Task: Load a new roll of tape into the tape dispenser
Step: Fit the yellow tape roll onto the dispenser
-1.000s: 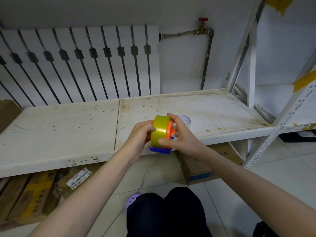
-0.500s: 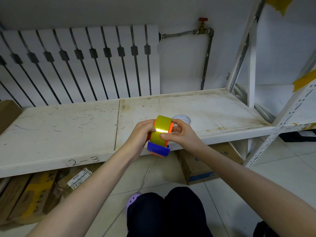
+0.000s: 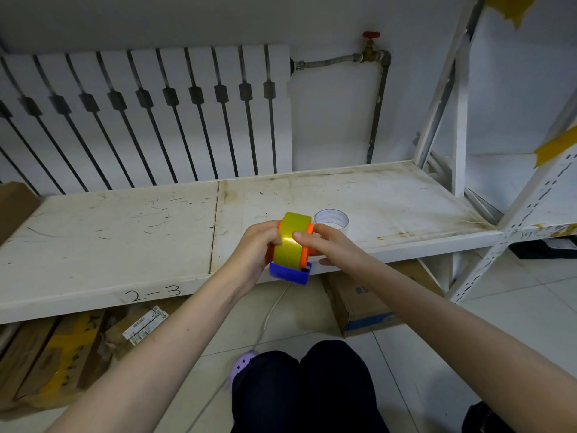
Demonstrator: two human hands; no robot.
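A scuffed white metal shelf [image 3: 125, 232], marked "2-3" on its near edge, runs across the scene in front of a white radiator [image 3: 146, 117] and a pipe with a red valve [image 3: 371, 35]; cardboard boxes [image 3: 368, 304] sit on the tiled floor beneath it.

Both hands are raised just in front of the shelf's near edge, at the middle of the view. The left hand [image 3: 254, 245] is curled closed around the left side of the tape dispenser [image 3: 290, 273], an orange-and-blue handheld kind. The right hand [image 3: 324, 245] pinches the right side, its thumb lying across the face of the yellow-green tape roll [image 3: 288, 242] and its other fingers wrapped behind.

The roll appears already seated between the dispenser's orange flanges, so the main loading step looks done. What likely remains is finding the free end, drawing it down to the blue cutter end and checking that it feeds. A second ring, pale and nearly see-through, lies flat on the shelf just behind the right hand: probably the spent core [image 3: 331, 218], though that is a guess.

Much is hidden. The hub and whether the roll sits fully home are covered by both hands. The tape's loose end cannot be made out against the glossy surface, and the cutter blade is too small to see. The dispenser's left flank is behind the left hand's fingers.
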